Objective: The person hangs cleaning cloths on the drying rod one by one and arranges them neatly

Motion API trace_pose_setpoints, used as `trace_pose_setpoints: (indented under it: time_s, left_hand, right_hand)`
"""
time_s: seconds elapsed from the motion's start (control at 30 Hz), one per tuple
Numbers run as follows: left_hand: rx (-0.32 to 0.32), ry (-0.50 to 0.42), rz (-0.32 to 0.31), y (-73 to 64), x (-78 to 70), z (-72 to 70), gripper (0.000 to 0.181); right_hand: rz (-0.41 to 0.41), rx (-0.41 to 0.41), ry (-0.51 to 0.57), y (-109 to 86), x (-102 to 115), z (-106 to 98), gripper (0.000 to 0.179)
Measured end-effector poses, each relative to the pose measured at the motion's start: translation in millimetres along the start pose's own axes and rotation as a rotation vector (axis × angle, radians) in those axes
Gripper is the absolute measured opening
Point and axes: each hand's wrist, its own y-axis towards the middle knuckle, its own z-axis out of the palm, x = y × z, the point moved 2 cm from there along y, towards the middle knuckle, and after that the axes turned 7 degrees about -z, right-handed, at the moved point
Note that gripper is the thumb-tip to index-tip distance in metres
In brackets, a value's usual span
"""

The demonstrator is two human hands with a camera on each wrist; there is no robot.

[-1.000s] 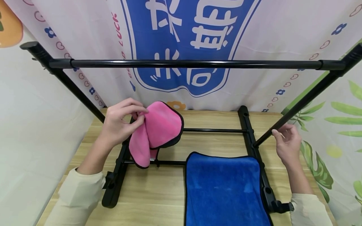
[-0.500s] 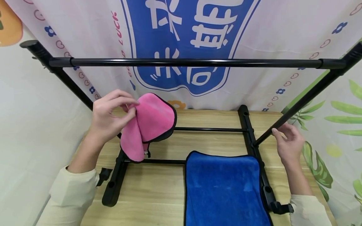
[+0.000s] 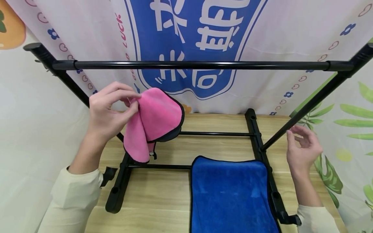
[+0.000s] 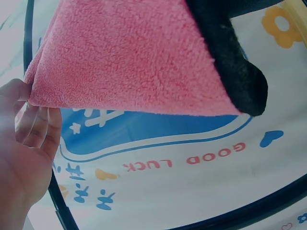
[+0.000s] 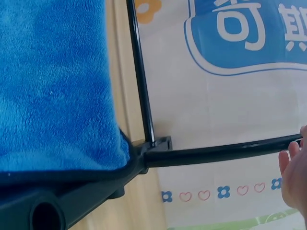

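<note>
My left hand (image 3: pixel 109 110) pinches a pink towel (image 3: pixel 158 113) with black edging between thumb and fingertips. The towel hangs folded above the left side of a black metal rack (image 3: pixel 192 65). In the left wrist view the pink towel (image 4: pixel 129 57) fills the upper part, its corner between the fingers of the left hand (image 4: pixel 29 139). My right hand (image 3: pixel 304 149) is beside the rack's slanted right post, fingers loosely curled, fingertips close to it. The right wrist view shows only part of the right hand (image 5: pixel 295 177) at its edge, near the post (image 5: pixel 230 151).
A blue towel (image 3: pixel 230 194) with black edging lies over the rack's lower bars at the right. Beneath is a wooden table (image 3: pixel 157 200). The rack's top bar crosses above both hands. A printed curtain (image 3: pixel 262 38) hangs behind, with a leaf-patterned sheet (image 3: pixel 352 145) at the right.
My left hand has moved up and to the left, carrying the pink towel. My right hand has shifted slightly right, away from the post. The blue towel has stayed in place.
</note>
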Motion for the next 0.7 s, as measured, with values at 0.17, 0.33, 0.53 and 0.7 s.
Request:
trace_pose_setpoints:
  time_s: [0.17, 0.33, 0.53, 0.7]
  left_hand:
    - [-0.058, 0.023, -0.002, 8.1, -5.3, -1.4, 0.011]
    - [-0.141, 0.017, -0.014, 14.5, -9.0, -1.0, 0.008]
    - [-0.211, 0.018, -0.014, 20.5, -11.7, 2.6, 0.006]
    - [-0.233, 0.037, -0.007, 26.7, -13.4, 4.8, 0.008]
  right_hand:
    - [-0.056, 0.111, 0.036, -2.3, 10.0, 8.5, 0.022]
    - [-0.147, 0.306, 0.045, -4.6, 14.1, 19.0, 0.026]
    - [-0.158, 0.431, 0.055, -5.8, 22.1, 35.7, 0.031]
    - [-0.142, 0.515, 0.111, -7.7, 32.0, 51.4, 0.025]
